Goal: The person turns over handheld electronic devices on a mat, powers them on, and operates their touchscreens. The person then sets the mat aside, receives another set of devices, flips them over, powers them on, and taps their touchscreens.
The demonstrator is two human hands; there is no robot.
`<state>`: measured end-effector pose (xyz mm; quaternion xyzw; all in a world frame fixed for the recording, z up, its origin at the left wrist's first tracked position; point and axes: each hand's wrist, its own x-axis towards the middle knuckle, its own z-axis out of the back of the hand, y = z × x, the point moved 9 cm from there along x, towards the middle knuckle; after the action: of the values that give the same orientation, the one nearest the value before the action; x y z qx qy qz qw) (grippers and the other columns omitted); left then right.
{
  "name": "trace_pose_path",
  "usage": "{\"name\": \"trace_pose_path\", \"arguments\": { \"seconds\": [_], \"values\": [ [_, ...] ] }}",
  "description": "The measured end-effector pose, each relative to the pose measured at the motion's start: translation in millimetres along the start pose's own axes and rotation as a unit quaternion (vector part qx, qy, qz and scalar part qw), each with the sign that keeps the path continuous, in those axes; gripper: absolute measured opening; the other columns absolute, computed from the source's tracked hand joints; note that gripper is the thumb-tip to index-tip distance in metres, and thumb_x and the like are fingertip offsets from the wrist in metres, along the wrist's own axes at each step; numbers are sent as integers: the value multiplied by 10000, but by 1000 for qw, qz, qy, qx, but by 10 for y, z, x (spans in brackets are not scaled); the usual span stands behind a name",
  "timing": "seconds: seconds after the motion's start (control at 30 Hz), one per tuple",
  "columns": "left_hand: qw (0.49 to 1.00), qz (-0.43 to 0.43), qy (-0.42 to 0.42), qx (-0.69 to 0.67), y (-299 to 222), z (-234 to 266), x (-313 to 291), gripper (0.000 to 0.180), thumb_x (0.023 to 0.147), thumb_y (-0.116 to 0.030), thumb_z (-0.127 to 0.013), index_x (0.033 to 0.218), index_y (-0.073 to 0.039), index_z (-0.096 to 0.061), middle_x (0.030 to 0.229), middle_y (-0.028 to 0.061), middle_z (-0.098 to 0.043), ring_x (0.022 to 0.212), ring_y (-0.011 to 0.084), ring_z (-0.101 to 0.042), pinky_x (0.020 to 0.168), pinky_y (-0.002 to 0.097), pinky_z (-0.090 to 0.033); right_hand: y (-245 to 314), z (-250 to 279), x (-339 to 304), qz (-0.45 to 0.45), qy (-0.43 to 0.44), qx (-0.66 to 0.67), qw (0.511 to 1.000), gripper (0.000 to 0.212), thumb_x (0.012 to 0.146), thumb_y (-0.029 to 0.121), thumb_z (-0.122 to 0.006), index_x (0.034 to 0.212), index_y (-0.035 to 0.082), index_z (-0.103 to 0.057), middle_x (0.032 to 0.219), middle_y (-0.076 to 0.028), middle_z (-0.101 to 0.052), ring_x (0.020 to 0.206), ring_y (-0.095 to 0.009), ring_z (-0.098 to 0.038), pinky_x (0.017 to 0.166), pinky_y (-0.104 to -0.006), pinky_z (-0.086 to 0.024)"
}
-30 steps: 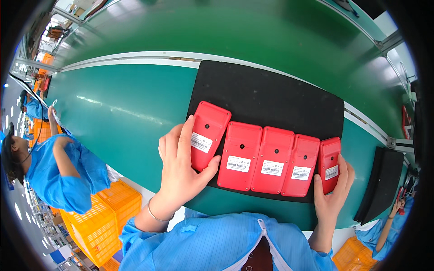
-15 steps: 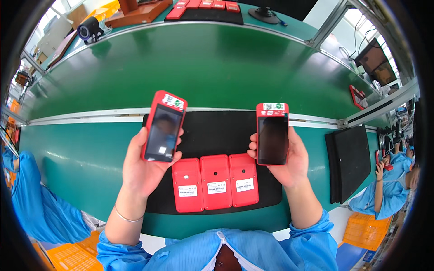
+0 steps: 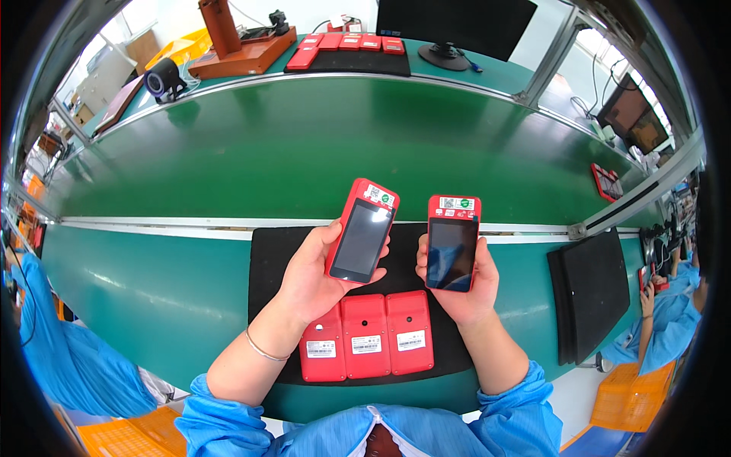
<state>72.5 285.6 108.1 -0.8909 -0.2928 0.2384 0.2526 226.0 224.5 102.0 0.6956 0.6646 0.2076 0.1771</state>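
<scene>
My left hand (image 3: 311,276) is wrapped round a red handheld terminal (image 3: 364,232), tilted to the right, its dark screen facing me with a bright reflection on it. A second red handheld terminal (image 3: 454,255) stands nearly upright in my right hand (image 3: 474,293), its screen dark too. Both carry white labels with a green round mark above the screen. Below them three red terminals (image 3: 366,346) lie side by side, backs up with white labels, on a black mat (image 3: 266,266). My left hand and wrist cover the upper corner of the leftmost one.
Folded black mats (image 3: 594,293) lie to the right. Across the green conveyor belt (image 3: 304,145), more red terminals (image 3: 350,43) rest near a monitor (image 3: 457,27) and a round black camera (image 3: 164,80). Orange crates (image 3: 632,396) stand below the bench; co-workers in blue sit at both sides.
My left hand has carried its terminal rightward, close to the other one. My right hand sits slightly lower in the picture. The view has tilted up, showing more of the far shelf and monitor.
</scene>
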Motion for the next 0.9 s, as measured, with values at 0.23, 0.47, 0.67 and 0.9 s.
{"name": "trace_pose_path", "arguments": {
  "seconds": [0.23, 0.47, 0.67, 0.9],
  "values": [
    [1000, 15, 11, 9, 128, -93, 250, 463, 952, -313, -466, 1354, -84, -461, 1214, 143, -600, 1099, 263, -596, 926, 446, -476, 63, 140, 21, 13, -42, 12, 999, 582, 979, 471, -446, 1295, -16, -487, 1147, -186, -593, 1003, -278, -627, 877, -391, -512],
    [999, 18, 23, -32, 217, -119, 290, 466, 934, -297, -492, 1350, -87, -467, 1237, 166, -592, 1116, 285, -590, 930, 445, -475, 43, 223, 25, -1, -58, 16, 998, 623, 966, 522, -429, 1291, -6, -487, 1138, -179, -587, 968, -269, -625, 862, -388, -505],
    [997, 23, 40, -55, 187, -140, 266, 468, 934, -293, -490, 1348, -77, -468, 1242, 178, -588, 1129, 294, -583, 943, 454, -475, -7, 200, 65, -3, -34, 26, 999, 601, 975, 502, -427, 1307, 4, -488, 1157, -182, -602, 991, -286, -636, 875, -399, -516],
    [997, 21, 35, -59, 200, -96, 277, 462, 936, -280, -479, 1345, -66, -466, 1235, 177, -589, 1124, 288, -585, 930, 450, -483, -36, 220, 70, -4, -40, 21, 999, 604, 964, 500, -456, 1300, -1, -495, 1155, -183, -611, 993, -290, -639, 872, -405, -516]
  ]
}}
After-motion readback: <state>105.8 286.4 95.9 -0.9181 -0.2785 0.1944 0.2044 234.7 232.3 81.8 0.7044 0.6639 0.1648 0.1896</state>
